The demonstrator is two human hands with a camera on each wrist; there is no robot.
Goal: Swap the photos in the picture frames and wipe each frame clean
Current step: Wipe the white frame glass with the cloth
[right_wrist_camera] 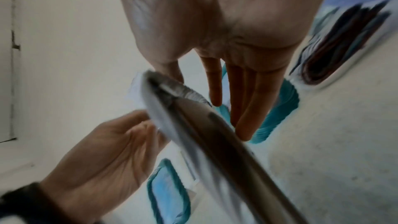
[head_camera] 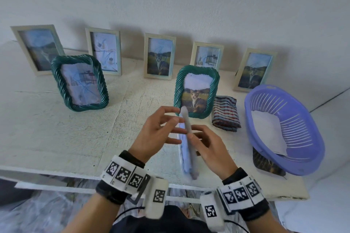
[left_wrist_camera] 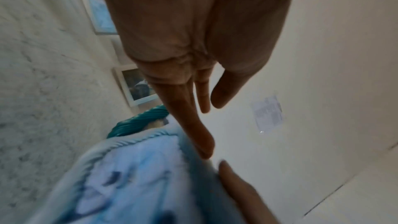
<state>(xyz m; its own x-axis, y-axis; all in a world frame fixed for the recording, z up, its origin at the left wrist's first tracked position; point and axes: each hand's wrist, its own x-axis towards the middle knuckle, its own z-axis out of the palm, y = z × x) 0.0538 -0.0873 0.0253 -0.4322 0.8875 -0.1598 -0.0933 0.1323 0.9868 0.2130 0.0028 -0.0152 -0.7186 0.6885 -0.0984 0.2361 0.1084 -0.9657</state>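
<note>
I hold a pale blue picture frame (head_camera: 184,149) edge-on above the table's front edge; its front (left_wrist_camera: 133,176) faces left and its dark back (right_wrist_camera: 200,125) faces right. My right hand (head_camera: 212,147) pinches it, thumb on the near edge and straight fingers (right_wrist_camera: 243,101) behind the back. The straight fingers of my left hand (head_camera: 161,130) touch its front face, thumb apart (left_wrist_camera: 221,94). Two green twisted-rim frames stand behind: the left one (head_camera: 56,73) holds a room photo, the right one (head_camera: 179,89) a cat photo. A folded striped cloth (head_camera: 225,113) lies right of it.
Several pale frames (head_camera: 159,56) lean along the white wall. At the right a purple plastic basket (head_camera: 303,168) holds white paper (head_camera: 267,132), with a dark photo (head_camera: 267,162) partly under it. The table's front edge (head_camera: 56,171) is close to my wrists.
</note>
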